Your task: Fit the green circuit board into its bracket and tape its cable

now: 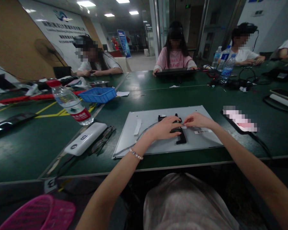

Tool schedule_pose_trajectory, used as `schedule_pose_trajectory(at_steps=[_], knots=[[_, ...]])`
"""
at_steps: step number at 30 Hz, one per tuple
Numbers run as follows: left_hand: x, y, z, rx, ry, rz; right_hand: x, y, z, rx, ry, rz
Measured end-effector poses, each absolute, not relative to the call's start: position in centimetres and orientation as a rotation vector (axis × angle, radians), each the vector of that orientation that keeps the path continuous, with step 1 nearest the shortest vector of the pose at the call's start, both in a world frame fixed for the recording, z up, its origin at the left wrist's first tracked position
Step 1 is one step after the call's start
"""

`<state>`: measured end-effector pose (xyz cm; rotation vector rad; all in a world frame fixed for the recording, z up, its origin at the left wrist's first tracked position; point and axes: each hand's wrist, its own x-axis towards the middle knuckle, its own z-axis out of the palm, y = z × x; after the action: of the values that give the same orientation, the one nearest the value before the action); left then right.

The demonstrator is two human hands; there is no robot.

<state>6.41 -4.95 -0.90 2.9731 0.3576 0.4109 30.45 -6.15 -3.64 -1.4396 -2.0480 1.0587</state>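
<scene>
A flat light-grey panel (pixel 153 142) lies on the table in front of me, with a black plastic bracket (pixel 181 138) near its middle. My left hand (pixel 165 128) rests over the bracket, fingers spread and palm down, covering much of it. Close beside it, my right hand (pixel 198 120) is pinched at the bracket's right side, by a small whitish piece (pixel 184 127); what the fingertips grip is too small to make out. A thin grey cable (pixel 146 130) crosses the panel under my left wrist. A white strip (pixel 137 126) and a barcode label (pixel 202 131) are on the panel.
Left of the panel are a white power bank (pixel 86 139), eyeglasses (pixel 103 139), a water bottle (pixel 72 103) and a blue tray (pixel 98 95). A phone (pixel 240 119) lies at right. Several people sit around the table; one (pixel 175 57) opposite holds a dark panel (pixel 176 73).
</scene>
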Motion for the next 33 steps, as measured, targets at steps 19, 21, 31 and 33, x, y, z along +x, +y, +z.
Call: schedule_pose_trajectory(at_steps=[19, 21, 31, 33], knots=[[6.3, -4.9, -0.5, 2.936, 0.385, 0.434, 30.6, -6.6, -2.4, -1.37, -2.108, 0.83], [5.8, -4.6, 0.1, 2.933, 0.456, 0.452, 30.7, -6.7, -2.2, -1.373, -2.079, 0.824], [-1.7, -1.4, 2.9, 2.88, 1.242, 0.509, 29.9, -7.4, -1.7, -1.345, -2.122, 0.866], [-3.3, -1.0, 2.1, 2.831, 1.359, 0.54, 29.9, -7.4, -1.7, -1.339, -2.072, 0.905]])
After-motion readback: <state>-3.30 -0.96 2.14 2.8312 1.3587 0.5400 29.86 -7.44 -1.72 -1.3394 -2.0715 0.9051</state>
